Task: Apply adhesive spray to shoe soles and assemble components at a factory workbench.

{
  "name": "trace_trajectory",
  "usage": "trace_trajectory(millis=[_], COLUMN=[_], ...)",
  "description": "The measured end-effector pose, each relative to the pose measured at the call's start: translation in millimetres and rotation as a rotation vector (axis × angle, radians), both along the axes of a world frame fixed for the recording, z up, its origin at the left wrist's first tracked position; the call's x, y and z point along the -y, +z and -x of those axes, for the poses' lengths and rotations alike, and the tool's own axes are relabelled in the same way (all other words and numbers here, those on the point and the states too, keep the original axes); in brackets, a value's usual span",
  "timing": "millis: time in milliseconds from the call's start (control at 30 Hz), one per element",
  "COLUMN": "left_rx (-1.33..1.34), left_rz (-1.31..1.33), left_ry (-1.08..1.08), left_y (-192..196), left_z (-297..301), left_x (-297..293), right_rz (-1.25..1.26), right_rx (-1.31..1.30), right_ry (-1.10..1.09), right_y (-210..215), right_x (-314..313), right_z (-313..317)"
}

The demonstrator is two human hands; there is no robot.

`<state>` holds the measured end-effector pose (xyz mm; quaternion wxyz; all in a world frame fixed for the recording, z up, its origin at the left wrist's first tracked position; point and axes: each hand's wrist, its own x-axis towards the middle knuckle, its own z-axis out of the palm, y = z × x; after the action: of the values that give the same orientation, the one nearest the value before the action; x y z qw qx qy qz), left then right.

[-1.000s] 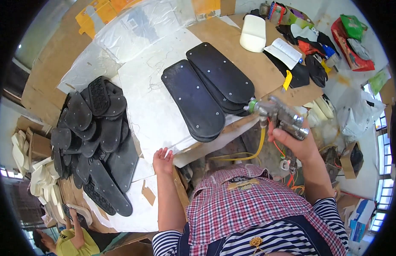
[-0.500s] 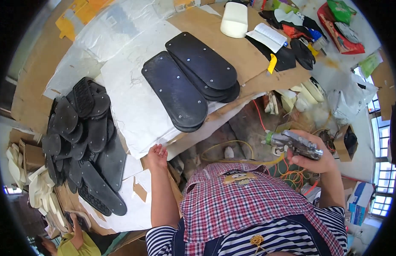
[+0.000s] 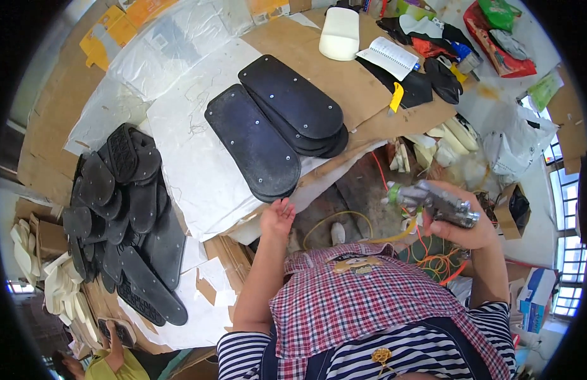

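The person's bare left forearm rises from the lower edge, leaning slightly rightward, and ends in the bare left hand, held palm up with its fingers loosely curled and the grasp unclosed. The bare right forearm comes up on the other side and tilts a little leftward. The bare right hand is bent into a firm grip, its thumb pointing left. The two hands are well apart.
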<state>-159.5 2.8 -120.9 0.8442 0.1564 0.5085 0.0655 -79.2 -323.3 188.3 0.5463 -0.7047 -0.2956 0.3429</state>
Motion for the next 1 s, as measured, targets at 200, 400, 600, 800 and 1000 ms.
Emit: trace_trajectory(millis=[200,400,600,800,1000], left_rx=[-0.123,0.1,0.149,0.338,0.476], left_rz=[-0.099,-0.118,-0.119,-0.319,-0.641], left_ry=[0.157,0.123,0.178,0.324,0.418], left_y=[-8,3,20,45,108], left_z=[4,2,-9,4,35], left_x=[-7,-9,-5,-16,-84], right_rz=[0.079,-0.001,-0.113,-0.194,-0.225], right_rx=[-0.013,-0.021,0.007,-0.037,-0.042], right_ry=[-0.111,0.007,-0.306,-0.216,-0.327], right_y=[2,-6,-6,-8,-14], right_x=[26,11,-4,-35,-52], right_z=[-6,-2,-4,7,4])
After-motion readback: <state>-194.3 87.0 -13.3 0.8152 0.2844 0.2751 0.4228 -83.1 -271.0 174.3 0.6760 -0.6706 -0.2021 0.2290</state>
